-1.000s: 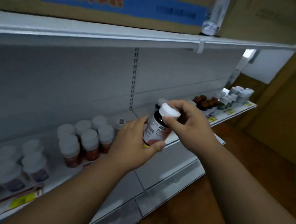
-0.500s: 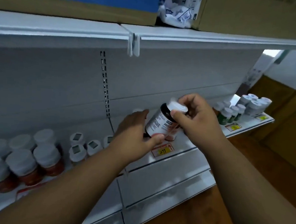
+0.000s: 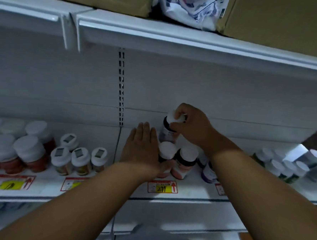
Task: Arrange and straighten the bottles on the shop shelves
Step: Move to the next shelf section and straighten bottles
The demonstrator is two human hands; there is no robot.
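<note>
Centre of frame, middle shelf [image 3: 186,193]: right hand [image 3: 192,127] pinches the white cap of a dark bottle [image 3: 167,128], held behind two standing bottles [image 3: 185,163]; left hand [image 3: 143,148] lies flat, fingers straight and pressed together, beside them; thumb touches the nearer one.

White shelf [image 3: 186,194], dark bottle [image 3: 167,133] with white cap, red-brown jars [image 3: 31,158] with white lids, red-bordered price tag [image 3: 162,187] with yellow patch, brown cardboard box [image 3: 279,19], white and blue printed bag [image 3: 190,8]
</note>
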